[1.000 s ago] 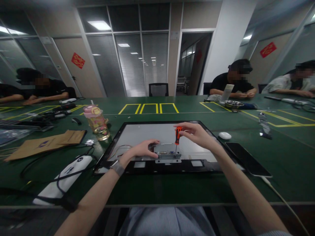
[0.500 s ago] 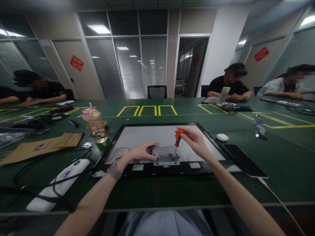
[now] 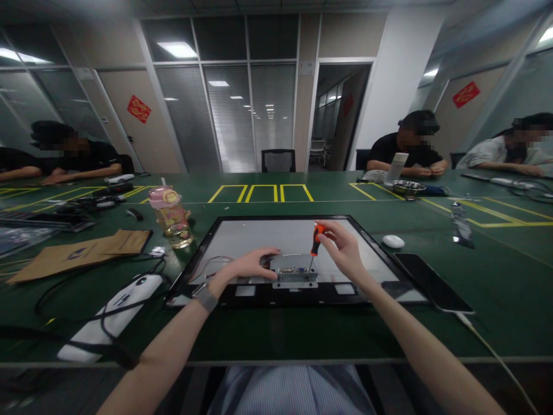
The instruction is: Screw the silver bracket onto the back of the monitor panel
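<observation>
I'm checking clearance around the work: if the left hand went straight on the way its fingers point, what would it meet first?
Most likely the metal bracket: the left hand is right at its left end, perhaps touching it, though depth makes contact hard to judge.

Right fingers (image 3: 332, 226) hold a screwdriver (image 3: 317, 243) to a metal bracket (image 3: 290, 278), left fingers (image 3: 264, 252) at its end.

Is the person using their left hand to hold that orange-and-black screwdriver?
No, the right hand holds the screwdriver, while the left hand is at the metal bracket.
</observation>
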Tool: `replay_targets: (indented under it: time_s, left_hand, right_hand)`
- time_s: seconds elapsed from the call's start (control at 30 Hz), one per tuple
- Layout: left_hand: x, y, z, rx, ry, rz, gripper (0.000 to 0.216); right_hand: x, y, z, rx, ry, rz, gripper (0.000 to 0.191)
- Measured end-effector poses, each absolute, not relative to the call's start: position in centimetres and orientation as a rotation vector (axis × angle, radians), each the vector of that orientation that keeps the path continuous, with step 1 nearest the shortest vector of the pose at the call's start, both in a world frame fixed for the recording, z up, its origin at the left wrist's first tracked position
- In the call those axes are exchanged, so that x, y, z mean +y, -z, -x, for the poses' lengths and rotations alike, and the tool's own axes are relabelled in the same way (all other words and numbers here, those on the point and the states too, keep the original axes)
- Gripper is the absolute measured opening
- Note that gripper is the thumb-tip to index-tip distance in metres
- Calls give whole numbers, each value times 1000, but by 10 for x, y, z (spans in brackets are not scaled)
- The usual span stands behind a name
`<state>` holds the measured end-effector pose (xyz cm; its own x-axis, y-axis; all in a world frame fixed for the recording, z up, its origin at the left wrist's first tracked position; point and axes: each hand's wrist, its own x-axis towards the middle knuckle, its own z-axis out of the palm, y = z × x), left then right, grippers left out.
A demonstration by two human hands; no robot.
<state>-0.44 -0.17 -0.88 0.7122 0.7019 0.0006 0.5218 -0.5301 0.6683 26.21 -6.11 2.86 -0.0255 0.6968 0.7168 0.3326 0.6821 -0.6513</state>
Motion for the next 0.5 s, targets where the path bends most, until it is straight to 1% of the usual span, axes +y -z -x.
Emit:
replay_targets:
  time_s: [0.17,0.5]
  left_hand:
    - [0,11,5,933,-351,-2268,75]
    - [0,11,6,947,-337,-2268,76]
  right_hand:
    - [-61,-29,-261,-1646,-299,854,25]
    - [-61,-28,-261,-1695,-319,837,29]
